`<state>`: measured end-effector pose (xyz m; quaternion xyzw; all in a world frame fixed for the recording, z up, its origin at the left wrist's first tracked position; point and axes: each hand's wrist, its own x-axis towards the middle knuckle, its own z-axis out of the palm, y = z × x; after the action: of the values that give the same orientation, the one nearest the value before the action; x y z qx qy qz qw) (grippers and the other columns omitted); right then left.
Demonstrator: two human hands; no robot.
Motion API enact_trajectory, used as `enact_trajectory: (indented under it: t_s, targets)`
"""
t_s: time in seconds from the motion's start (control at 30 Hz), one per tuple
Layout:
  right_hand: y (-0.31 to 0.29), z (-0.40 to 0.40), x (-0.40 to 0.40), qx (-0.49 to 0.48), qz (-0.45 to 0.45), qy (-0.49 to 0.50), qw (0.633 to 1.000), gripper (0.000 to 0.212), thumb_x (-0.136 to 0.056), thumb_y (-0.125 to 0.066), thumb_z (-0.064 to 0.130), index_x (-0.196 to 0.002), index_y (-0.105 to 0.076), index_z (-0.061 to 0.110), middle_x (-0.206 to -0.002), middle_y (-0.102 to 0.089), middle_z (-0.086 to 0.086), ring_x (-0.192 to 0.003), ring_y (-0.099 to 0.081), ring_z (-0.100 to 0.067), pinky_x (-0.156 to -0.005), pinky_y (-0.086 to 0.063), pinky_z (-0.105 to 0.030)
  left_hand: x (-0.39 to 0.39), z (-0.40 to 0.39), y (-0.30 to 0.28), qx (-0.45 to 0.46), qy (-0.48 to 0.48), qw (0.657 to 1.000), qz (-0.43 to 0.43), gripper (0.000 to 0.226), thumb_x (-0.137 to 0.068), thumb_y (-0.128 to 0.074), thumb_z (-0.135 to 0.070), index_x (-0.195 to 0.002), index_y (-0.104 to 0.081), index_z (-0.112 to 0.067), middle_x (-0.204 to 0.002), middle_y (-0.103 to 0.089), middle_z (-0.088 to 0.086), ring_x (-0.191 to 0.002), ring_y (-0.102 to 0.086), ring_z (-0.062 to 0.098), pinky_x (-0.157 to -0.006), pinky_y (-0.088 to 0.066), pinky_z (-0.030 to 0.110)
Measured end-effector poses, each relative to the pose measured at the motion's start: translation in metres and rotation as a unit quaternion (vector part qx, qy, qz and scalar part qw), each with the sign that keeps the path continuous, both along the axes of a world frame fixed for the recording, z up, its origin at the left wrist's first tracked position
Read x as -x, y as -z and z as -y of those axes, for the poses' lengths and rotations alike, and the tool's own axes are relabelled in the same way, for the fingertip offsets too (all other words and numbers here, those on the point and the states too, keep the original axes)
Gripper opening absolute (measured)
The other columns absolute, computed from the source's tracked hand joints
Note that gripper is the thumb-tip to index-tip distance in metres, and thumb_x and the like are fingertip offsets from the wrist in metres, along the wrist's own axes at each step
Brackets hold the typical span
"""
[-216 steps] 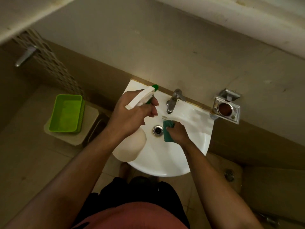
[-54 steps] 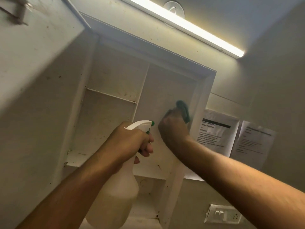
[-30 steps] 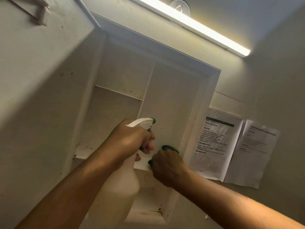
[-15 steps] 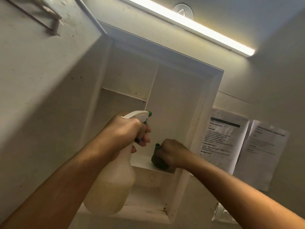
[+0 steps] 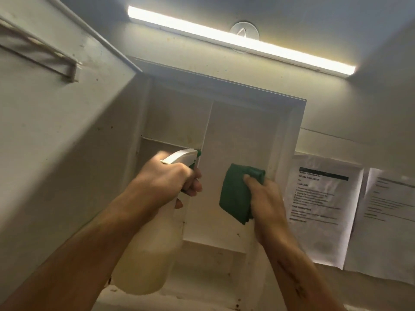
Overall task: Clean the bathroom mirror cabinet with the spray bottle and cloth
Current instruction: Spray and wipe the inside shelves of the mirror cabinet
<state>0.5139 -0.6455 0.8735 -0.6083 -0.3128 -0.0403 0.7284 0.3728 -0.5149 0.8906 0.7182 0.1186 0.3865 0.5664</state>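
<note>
Head view: right hand (image 5: 263, 198) fingers clamped on green cloth (image 5: 235, 196), pressed flat to back panel of open cabinet (image 5: 289, 131), right compartment. Left hand (image 5: 167, 180) fingers wrapped round spray bottle (image 5: 148, 254) neck, nozzle facing cabinet's centre divider.

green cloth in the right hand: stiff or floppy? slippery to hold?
Likely floppy: the green cloth bunches in folds and hangs below the right hand. Probably light, since the fingers pinch only one edge. Probably not slippery; whether it is wet cannot be told.
</note>
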Motion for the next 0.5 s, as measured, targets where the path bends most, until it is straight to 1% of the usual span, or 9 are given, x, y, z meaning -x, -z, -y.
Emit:
enact_trajectory:
  t_s: [0.03,0.07,0.13,0.17,0.2,0.27,0.3,0.37,0.5]
  targets:
    - [0.004,-0.003,-0.001,-0.029,0.003,0.005,1.0,0.014,-0.1,-0.052,0.029,-0.099,-0.065,0.023,-0.102,-0.068,-0.006,-0.094,-0.066,-0.025,-0.076,-0.06,-0.044,-0.001,0.001,-0.001,-0.001,-0.015,1.0,0.003,0.028,-0.08,-0.051,0.005,-0.104,-0.063,-0.003,-0.071,-0.075,0.008,-0.068,-0.07,0.02,-0.054,-0.045,0.028]
    - [0.007,-0.005,-0.001,-0.046,0.01,0.017,0.999,0.015,-0.1,-0.053,0.03,-0.099,-0.066,0.023,-0.101,-0.069,-0.005,-0.094,-0.066,-0.025,-0.077,-0.06,-0.045,-0.003,0.003,-0.001,-0.005,-0.033,0.999,0.005,0.025,-0.083,-0.051,0.005,-0.103,-0.061,-0.006,-0.074,-0.076,0.009,-0.073,-0.072,0.022,-0.054,-0.047,0.029]
    - [0.009,-0.008,-0.003,-0.064,0.032,0.037,0.997,0.014,-0.1,-0.052,0.031,-0.1,-0.064,0.024,-0.097,-0.067,-0.001,-0.09,-0.065,-0.02,-0.071,-0.058,-0.039,-0.007,0.008,-0.003,-0.025,-0.072,0.997,0.002,0.02,-0.086,-0.054,0.003,-0.098,-0.057,-0.012,-0.08,-0.076,0.01,-0.082,-0.074,0.024,-0.055,-0.051,0.03]
    - [0.009,-0.01,-0.005,-0.068,0.045,0.045,0.996,0.014,-0.1,-0.052,0.032,-0.101,-0.064,0.026,-0.095,-0.066,0.002,-0.089,-0.064,-0.018,-0.068,-0.056,-0.035,-0.01,0.01,-0.006,-0.041,-0.093,0.995,-0.003,0.019,-0.084,-0.057,0.001,-0.095,-0.058,-0.014,-0.082,-0.076,0.01,-0.085,-0.073,0.025,-0.055,-0.053,0.032]
    - [0.007,-0.012,-0.007,-0.071,0.057,0.05,0.995,0.013,-0.1,-0.052,0.032,-0.099,-0.064,0.028,-0.092,-0.065,0.004,-0.087,-0.064,-0.015,-0.066,-0.054,-0.033,-0.013,0.011,-0.008,-0.06,-0.112,0.992,-0.007,0.018,-0.078,-0.06,-0.003,-0.093,-0.061,-0.014,-0.084,-0.075,0.01,-0.087,-0.073,0.027,-0.055,-0.055,0.033]
    - [0.003,-0.015,-0.013,-0.076,0.066,0.051,0.994,0.013,-0.1,-0.051,0.032,-0.095,-0.063,0.031,-0.09,-0.065,0.007,-0.084,-0.063,-0.011,-0.065,-0.053,-0.031,-0.017,0.016,-0.016,-0.104,-0.151,0.983,-0.019,0.03,-0.061,-0.059,-0.016,-0.089,-0.067,-0.012,-0.088,-0.074,0.011,-0.086,-0.072,0.029,-0.054,-0.06,0.038]
    - [-0.001,-0.016,-0.015,-0.076,0.067,0.05,0.994,0.014,-0.101,-0.05,0.032,-0.096,-0.063,0.03,-0.09,-0.065,0.008,-0.082,-0.063,-0.01,-0.064,-0.053,-0.029,-0.018,0.02,-0.02,-0.13,-0.173,0.976,-0.02,0.035,-0.056,-0.055,-0.021,-0.087,-0.069,-0.011,-0.089,-0.073,0.012,-0.085,-0.072,0.031,-0.054,-0.062,0.043]
    - [-0.007,-0.019,-0.02,-0.084,0.067,0.051,0.993,0.015,-0.101,-0.049,0.032,-0.099,-0.063,0.028,-0.088,-0.064,0.008,-0.079,-0.062,-0.007,-0.06,-0.049,-0.025,-0.021,0.027,-0.028,-0.2,-0.218,0.955,-0.02,0.038,-0.056,-0.05,-0.025,-0.083,-0.071,-0.008,-0.088,-0.071,0.011,-0.083,-0.07,0.034,-0.056,-0.061,0.051]
    - [-0.015,-0.02,-0.026,-0.112,0.059,0.042,0.991,0.015,-0.101,-0.05,0.03,-0.094,-0.063,0.027,-0.081,-0.064,0.008,-0.073,-0.062,-0.006,-0.055,-0.047,-0.022,-0.029,0.04,-0.044,-0.32,-0.288,0.902,-0.041,0.033,-0.062,-0.047,-0.026,-0.077,-0.069,-0.008,-0.079,-0.065,0.008,-0.072,-0.065,0.038,-0.056,-0.059,0.05]
